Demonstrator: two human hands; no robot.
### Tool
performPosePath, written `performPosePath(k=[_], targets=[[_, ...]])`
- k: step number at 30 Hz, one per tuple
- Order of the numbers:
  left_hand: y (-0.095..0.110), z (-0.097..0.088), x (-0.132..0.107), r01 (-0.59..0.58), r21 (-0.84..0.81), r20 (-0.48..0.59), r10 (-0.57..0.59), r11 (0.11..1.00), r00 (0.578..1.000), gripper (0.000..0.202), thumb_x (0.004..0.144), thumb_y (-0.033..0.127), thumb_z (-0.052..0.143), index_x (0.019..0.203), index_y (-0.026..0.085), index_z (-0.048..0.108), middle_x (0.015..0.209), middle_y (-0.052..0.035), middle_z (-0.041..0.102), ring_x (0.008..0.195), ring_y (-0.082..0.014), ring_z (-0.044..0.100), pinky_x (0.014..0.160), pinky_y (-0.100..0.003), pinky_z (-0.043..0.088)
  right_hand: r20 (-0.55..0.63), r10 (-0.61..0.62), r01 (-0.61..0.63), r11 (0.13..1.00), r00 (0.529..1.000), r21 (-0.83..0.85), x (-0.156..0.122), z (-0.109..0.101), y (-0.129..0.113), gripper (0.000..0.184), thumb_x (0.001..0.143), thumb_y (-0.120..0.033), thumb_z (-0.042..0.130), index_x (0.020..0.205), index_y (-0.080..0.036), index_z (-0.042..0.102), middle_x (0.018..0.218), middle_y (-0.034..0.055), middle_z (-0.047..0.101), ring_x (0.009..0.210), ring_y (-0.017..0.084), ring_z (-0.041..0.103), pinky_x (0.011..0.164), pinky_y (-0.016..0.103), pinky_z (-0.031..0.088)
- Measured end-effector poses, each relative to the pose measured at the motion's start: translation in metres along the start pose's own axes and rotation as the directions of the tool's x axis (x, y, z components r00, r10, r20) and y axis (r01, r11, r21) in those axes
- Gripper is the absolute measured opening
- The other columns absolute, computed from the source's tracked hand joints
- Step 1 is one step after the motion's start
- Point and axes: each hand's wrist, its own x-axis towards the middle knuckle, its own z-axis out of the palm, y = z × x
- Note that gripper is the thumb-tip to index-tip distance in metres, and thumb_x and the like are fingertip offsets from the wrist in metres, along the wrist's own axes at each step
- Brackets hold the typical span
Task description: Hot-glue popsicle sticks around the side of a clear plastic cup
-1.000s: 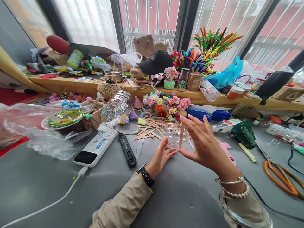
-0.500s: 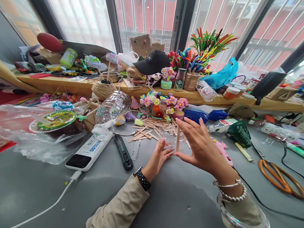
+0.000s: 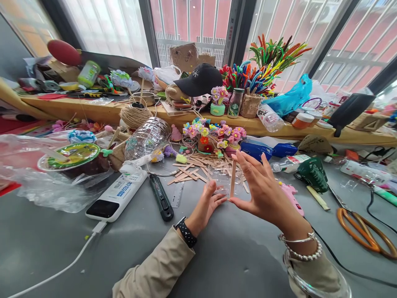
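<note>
A clear plastic cup (image 3: 221, 181) stands on the grey table (image 3: 62, 244) between both my hands. My left hand (image 3: 207, 205) curls around its near left side, thumb up against the wall. My right hand (image 3: 263, 188) holds a wooden craft stick (image 3: 233, 179) upright against the cup's right side, thumb under the stick's lower end and forefinger at its top, the other fingers spread. Behind the cup lies a loose pile of wooden craft sticks (image 3: 198, 167).
A power bank (image 3: 119, 194) with a white cable, a black utility knife (image 3: 160, 197) and a clear ruler lie to the left. A pink glue gun (image 3: 291, 198), a green tool (image 3: 313, 174) and orange scissors (image 3: 366, 229) lie right. Flower ornaments, a bottle and twine crowd the back.
The view shifted slightly. My hands, the cup and the upright stick keep almost the same hold; my right hand's fingers have closed in a little on the stick's top.
</note>
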Motion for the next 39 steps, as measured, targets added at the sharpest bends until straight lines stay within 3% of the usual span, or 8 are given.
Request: performPosePath(k=[39], targets=[[0.0013, 0.0017, -0.0008, -0.004, 0.013, -0.025, 0.004, 1.000, 1.000, 0.050, 0.072, 0.050, 0.054, 0.107, 0.018, 0.043, 0.102, -0.0100, 0.051, 0.084, -0.0178, 0.056, 0.087, -0.037, 0.039, -0.021, -0.035, 0.034, 0.999, 0.999, -0.040, 0.0006, 0.0029, -0.0020, 0.086, 0.072, -0.038, 0.052, 0.137, -0.016, 0.000, 0.136, 0.0113, 0.032, 0.126, 0.026, 0.025, 0.102, 0.057, 0.011]])
